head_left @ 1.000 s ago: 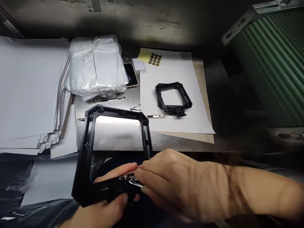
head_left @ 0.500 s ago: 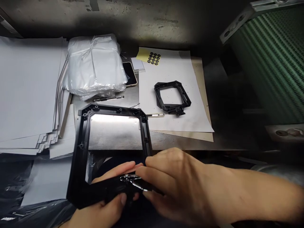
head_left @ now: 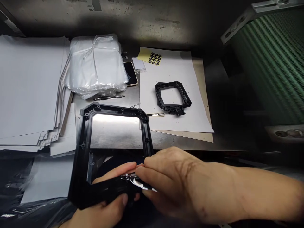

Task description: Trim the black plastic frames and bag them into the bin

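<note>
My left hand [head_left: 104,207] is closed around the lower bar of a black plastic frame [head_left: 82,158], its thumb in front and fingers behind. The frame is raised over the bench's front edge, roughly square with cut corners and small screw posts. My right hand [head_left: 173,182] is closed at the frame's lower right corner. Under its fingers a shiny metal tool [head_left: 140,184] lies against the lower bar; its handle is mostly hidden and its exact kind is unclear. Further back, several similar black frame parts [head_left: 159,100] lie stacked on white paper [head_left: 199,118].
Left are stacked white sheets [head_left: 28,88] and a tied bundle of clear plastic bags [head_left: 104,66]. A phone [head_left: 131,74], pens [head_left: 109,98] and a yellow sticker sheet [head_left: 145,54] lie around the bench [head_left: 111,133]. A green ribbed panel [head_left: 273,69] stands at the right.
The whole view has shifted very slightly. My right wrist has turned a little, and the metal tool under its fingers has tilted and catches more light. Both hands keep their hold.
</note>
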{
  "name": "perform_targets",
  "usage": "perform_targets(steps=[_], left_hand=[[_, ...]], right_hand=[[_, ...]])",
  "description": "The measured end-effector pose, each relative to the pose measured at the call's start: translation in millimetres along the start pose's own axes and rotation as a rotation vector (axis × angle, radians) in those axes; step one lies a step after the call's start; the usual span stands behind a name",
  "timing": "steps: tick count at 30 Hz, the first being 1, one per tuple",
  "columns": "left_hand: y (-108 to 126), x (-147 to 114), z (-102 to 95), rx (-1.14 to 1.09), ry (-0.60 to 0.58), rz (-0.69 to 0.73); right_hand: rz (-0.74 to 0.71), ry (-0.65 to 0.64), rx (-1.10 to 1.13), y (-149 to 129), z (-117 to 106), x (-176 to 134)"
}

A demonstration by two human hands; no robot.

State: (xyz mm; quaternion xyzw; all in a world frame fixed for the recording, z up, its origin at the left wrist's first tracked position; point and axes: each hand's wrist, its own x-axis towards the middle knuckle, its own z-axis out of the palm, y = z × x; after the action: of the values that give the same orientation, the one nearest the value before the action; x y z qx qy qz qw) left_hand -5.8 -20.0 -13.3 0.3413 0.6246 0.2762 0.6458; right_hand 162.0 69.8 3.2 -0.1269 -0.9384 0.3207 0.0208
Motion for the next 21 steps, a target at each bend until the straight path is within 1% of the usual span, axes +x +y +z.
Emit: perform_targets(steps=[4, 6, 9, 11, 13, 16, 18, 19, 20, 21], left_hand=[[2, 0, 0.5, 0.005, -0.029, 0.006], [3, 0, 0.7, 0.006, -0.045, -0.013], [4, 0, 1.0, -0.012, -0.049, -0.033], [4, 0, 0.7, -0.016, -0.031, -0.015], [3, 1, -0.7, -0.015, -0.025, -0.003], [-2, 2, -4.3, -0.002, -0.077, -0.002], [-6, 2, -5.3, -0.012, -0.130, -0.002], [-7, 1, -4.7, -0.027, -0.121, -0.005], [-7, 1, -3.3, -0.046, -0.079, -0.010], [-7, 1, -1.2, -0.059, -0.003, -0.017]], right_hand=[[-0.009, -0.072, 0.107, 1, -4, 1], [-0.005, -0.080, 0.141, 2, -5, 2], [-0.037, -0.049, 0.152, 2, -2, 1], [-0.053, -0.044, 0.168, 2, 0, 1], [-0.055, -0.001, 0.206, 2, 1, 0], [-0.025, 0.073, 0.413, 3, -2, -3], [0.018, 0.076, 0.534, 5, -5, -5], [0.041, 0.062, 0.529, 5, -6, -6], [0.057, 0.059, 0.475, 5, -5, -7], [0.066, 0.059, 0.393, 5, -3, -9]])
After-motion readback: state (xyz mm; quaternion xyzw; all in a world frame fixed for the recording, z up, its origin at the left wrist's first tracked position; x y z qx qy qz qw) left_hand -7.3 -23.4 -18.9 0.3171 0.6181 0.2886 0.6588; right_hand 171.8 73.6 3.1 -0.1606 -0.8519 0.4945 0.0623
